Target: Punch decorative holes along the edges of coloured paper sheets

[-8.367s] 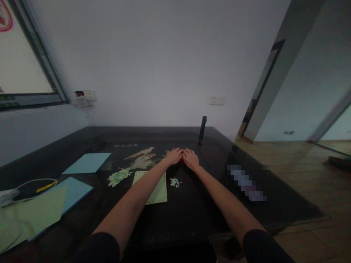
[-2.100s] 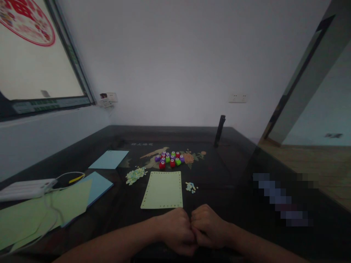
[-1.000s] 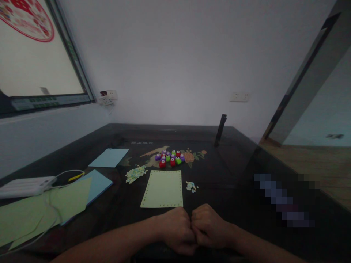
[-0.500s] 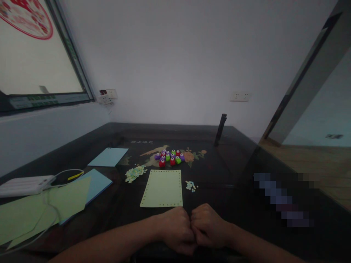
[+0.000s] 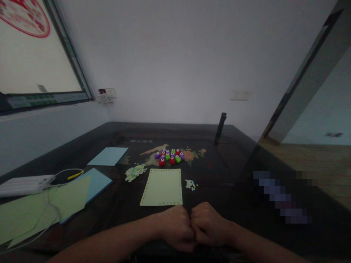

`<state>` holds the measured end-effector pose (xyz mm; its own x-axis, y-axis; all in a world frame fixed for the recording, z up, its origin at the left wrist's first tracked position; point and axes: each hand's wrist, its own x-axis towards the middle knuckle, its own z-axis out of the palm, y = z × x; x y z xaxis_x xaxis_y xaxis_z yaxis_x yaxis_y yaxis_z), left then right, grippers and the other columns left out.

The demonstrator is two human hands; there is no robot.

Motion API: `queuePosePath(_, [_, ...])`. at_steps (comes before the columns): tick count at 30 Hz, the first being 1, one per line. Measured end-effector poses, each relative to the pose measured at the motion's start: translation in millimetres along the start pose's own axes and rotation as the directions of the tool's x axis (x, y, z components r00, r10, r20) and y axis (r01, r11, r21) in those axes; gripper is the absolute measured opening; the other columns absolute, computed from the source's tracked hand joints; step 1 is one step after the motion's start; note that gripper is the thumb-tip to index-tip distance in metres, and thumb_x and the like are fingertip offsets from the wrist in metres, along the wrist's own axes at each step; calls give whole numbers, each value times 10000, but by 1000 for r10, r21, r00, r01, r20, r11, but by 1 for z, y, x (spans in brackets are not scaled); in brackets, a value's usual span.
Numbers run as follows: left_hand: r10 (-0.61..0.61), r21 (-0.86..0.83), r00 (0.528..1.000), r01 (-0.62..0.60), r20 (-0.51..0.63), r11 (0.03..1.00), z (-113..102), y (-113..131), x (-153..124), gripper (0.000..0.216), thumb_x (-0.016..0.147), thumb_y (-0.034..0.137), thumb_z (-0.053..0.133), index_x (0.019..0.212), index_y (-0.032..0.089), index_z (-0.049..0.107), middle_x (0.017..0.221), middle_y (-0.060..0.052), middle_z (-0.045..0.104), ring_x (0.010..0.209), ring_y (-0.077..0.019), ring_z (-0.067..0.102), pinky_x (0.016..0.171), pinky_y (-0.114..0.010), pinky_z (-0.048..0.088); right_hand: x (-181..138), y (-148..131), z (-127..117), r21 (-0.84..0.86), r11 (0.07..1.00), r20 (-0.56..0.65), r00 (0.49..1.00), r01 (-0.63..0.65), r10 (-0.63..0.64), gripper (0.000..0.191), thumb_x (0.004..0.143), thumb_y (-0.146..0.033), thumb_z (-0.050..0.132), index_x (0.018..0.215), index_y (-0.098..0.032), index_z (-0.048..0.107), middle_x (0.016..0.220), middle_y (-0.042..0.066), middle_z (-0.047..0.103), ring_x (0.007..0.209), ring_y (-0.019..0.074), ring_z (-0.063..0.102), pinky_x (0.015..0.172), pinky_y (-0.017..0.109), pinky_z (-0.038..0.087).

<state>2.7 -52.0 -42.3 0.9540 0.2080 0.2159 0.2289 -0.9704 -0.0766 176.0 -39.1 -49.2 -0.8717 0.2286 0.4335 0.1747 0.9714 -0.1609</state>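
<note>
Hands drawn back, touching, colourful blocks beyond

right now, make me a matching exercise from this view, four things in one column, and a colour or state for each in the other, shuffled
Column one
1. left hand and right hand
2. paper sheet nearest the hands
3. small pieces with eye-like dots
4. stick-like object

Column two
A. red, green and purple, clustered together
B. black, standing on end
C. curled into fists, against each other
D. pale green, with small holes along its edges

Pairs: 1-C, 2-D, 3-A, 4-B
</note>
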Motion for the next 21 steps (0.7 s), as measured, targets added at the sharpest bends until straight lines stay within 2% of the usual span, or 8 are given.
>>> queuePosePath(13, [-10, 5, 1000, 10, 7, 1000, -8, 1, 0, 232, 736, 343, 593, 546, 212, 610, 460, -14, 606, 456, -145, 563, 421, -268, 346, 3, -1, -12, 60, 998, 36, 999, -4, 2, 271, 812, -166, 378, 553, -193, 452, 507, -1, 497, 496, 115, 431, 517, 270, 271])
queuePosePath(21, [-11, 38, 1000, 10, 28, 999, -5, -1, -2, 222, 750, 340, 570, 577, 207, 616, 474, -16, 603, 436, -151, 526, 428, -276, 330, 3, -2, -13, 4, 999, 64, 997, -37, 37, 272, 810, -169, 390, 551, -191, 472, 522, 10, 523, 512, 121, 441, 528, 278, 271])
